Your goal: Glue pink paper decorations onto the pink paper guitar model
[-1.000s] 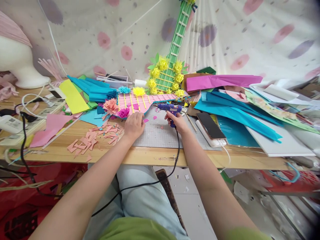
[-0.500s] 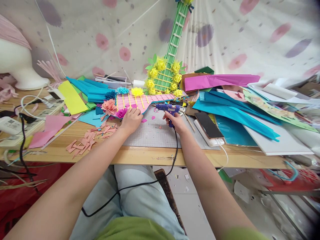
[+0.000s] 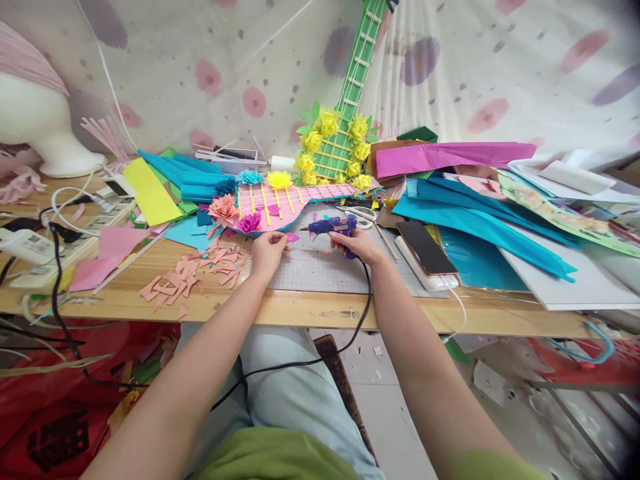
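Note:
My right hand grips a blue glue gun over the grey cutting mat, its nozzle pointing left toward my left hand. My left hand pinches a small magenta paper piece just in front of the gun's tip. Right behind both hands lies a pink paper guitar with yellow strings and paper flowers in peach, magenta, yellow and blue. A green paper guitar with yellow flowers leans upright against the curtain.
A phone on a white power bank lies right of the mat, scissors behind the gun. Teal, magenta and yellow paper sheets are piled at both sides. Pink scraps litter the wood at left. A power strip and cables sit far left.
My left hand drew back from the pink guitar's body to the mat and now pinches the magenta piece. The glue gun shifted slightly toward me and toward that hand.

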The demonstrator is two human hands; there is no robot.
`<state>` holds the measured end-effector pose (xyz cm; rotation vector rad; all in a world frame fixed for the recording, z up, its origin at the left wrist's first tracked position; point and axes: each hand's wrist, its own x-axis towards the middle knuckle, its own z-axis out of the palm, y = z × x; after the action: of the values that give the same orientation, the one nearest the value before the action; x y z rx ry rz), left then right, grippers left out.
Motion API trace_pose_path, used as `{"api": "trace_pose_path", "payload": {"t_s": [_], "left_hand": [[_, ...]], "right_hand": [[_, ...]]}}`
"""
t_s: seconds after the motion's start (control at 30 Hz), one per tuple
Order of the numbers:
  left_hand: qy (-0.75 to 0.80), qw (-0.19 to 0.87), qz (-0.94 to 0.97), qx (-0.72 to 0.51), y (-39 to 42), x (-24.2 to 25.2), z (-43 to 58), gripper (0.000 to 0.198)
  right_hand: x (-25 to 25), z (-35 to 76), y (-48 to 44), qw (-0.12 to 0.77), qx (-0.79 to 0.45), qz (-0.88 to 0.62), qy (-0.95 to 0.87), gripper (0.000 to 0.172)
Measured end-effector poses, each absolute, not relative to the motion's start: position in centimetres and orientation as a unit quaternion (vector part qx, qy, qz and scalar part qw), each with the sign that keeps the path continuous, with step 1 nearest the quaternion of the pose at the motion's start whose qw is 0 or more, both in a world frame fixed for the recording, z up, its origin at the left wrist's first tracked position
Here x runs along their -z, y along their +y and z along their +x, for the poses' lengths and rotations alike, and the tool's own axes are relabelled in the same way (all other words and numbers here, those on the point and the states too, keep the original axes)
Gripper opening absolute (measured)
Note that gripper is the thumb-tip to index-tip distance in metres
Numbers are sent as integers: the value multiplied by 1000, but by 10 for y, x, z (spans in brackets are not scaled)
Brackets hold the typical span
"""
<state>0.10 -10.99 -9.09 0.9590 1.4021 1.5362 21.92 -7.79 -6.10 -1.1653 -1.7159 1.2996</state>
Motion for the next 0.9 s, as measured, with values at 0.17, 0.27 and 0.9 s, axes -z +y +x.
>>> {"api": "trace_pose_path", "payload": {"t_s": [0.17,0.27,0.9], "left_hand": [[556,410,374,-619,-112,90,3,10],[551,408,377,-623,-112,92,3,12],[542,407,389,-624,-110,95,2,12]], "right_hand": [[61,212,-78,327,-511,-446,-658,45],[65,210,-76,315,-513,-450,-660,43],[68,207,-75,321,-506,-450,-662,52]]}}
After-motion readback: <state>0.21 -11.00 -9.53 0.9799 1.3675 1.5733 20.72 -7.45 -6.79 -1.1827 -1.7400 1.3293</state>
